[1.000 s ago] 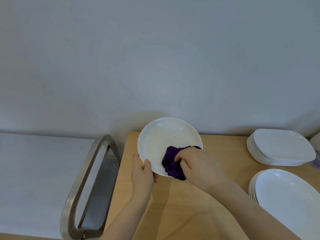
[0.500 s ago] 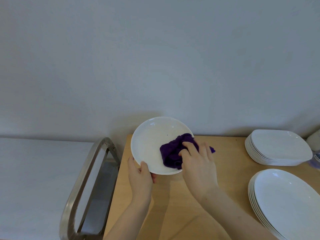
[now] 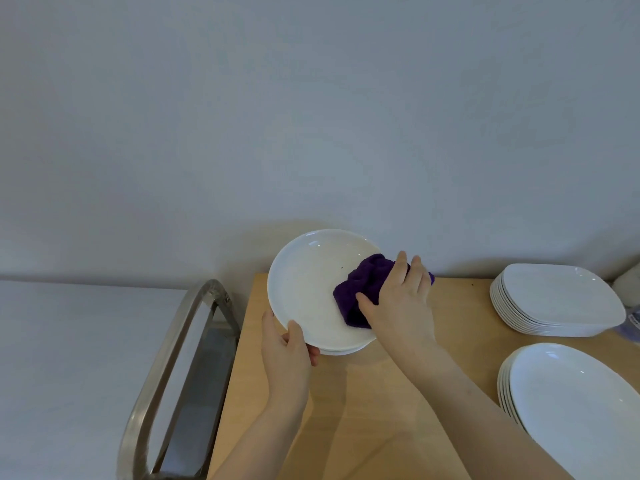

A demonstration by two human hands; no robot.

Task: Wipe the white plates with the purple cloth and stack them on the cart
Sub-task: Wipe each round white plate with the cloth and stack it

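Right hand (image 3: 401, 303) slid purple cloth (image 3: 363, 289) across plate (image 3: 308, 292).

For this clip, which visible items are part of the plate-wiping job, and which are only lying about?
Part of the job:
round white plate, gripped at its rim by the left hand
purple cloth, pressed on the plate by the right hand
stack of square plates
stack of oval plates
metal cart

Lying about:
wooden table
partly visible object at the right edge

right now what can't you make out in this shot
- Plate: head view; the purple cloth and right hand hide part of its face.
- Oval plate stack: cut off by the right and bottom edges.
- Cart: shelf surfaces cut off below.
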